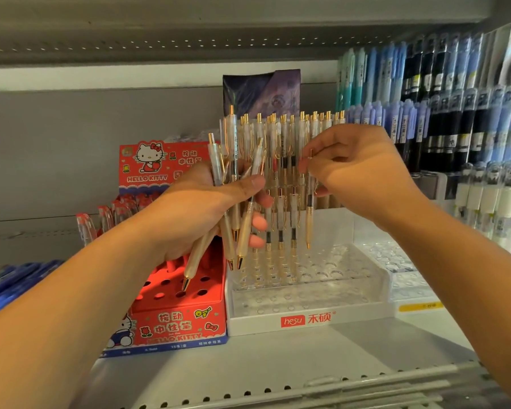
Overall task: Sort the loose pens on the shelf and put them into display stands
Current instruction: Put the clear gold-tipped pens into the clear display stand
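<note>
My left hand (207, 208) grips a bundle of several gold-and-clear pens (233, 231), tips pointing down over the stands. My right hand (357, 172) pinches one gold pen (309, 214) near its top and holds it upright above the clear stepped display stand (307, 302) marked hesu. Several matching pens (281, 252) stand in the stand's left holes, and more fill its back rows (292, 128). The stand's front and right holes are open.
A red Hello Kitty pen box (177, 317) with round holes sits left of the clear stand. Blue pens (9, 287) lie at the far left. Racks of blue, black and white pens (455, 113) fill the right. The perforated shelf edge (278, 388) runs along the front.
</note>
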{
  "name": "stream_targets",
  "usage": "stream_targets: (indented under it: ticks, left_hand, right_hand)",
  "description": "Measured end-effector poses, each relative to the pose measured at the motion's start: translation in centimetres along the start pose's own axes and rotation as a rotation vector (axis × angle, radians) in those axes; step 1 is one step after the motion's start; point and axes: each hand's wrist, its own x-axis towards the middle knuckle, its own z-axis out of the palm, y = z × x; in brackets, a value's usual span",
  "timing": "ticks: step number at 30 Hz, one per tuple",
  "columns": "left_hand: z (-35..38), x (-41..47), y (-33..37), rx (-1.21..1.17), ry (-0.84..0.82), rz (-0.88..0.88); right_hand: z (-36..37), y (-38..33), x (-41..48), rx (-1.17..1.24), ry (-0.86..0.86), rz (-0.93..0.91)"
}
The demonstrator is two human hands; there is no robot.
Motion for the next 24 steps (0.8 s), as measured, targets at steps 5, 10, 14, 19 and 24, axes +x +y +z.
stream_targets:
  ticks: [5, 10, 14, 19, 24]
  left_hand:
    - [-0.1, 0.0, 0.0, 0.014, -0.007, -0.005]
    - [-0.1, 0.0, -0.1, 0.001, -0.010, 0.001]
    - [-0.1, -0.2, 0.1, -0.021, -0.019, -0.007]
    - [0.0, -0.2, 0.1, -0.006, -0.027, -0.017]
    - [0.2, -0.2, 0.0, 0.014, -0.032, 0.003]
  right_hand:
    - [0.3, 0.1, -0.4, -0.110, -0.073, -0.038]
    - [0.1, 0.1, -0.1, -0.376, -0.195, 0.058]
    - [-0.1, -0.5, -0.1, -0.530, -0.279, 0.105]
    - [-0.4, -0.2, 0.0, -0.611, -0.264, 0.050]
    - [0.1, -0.5, -1.1, -0.131, -0.099, -0.146]
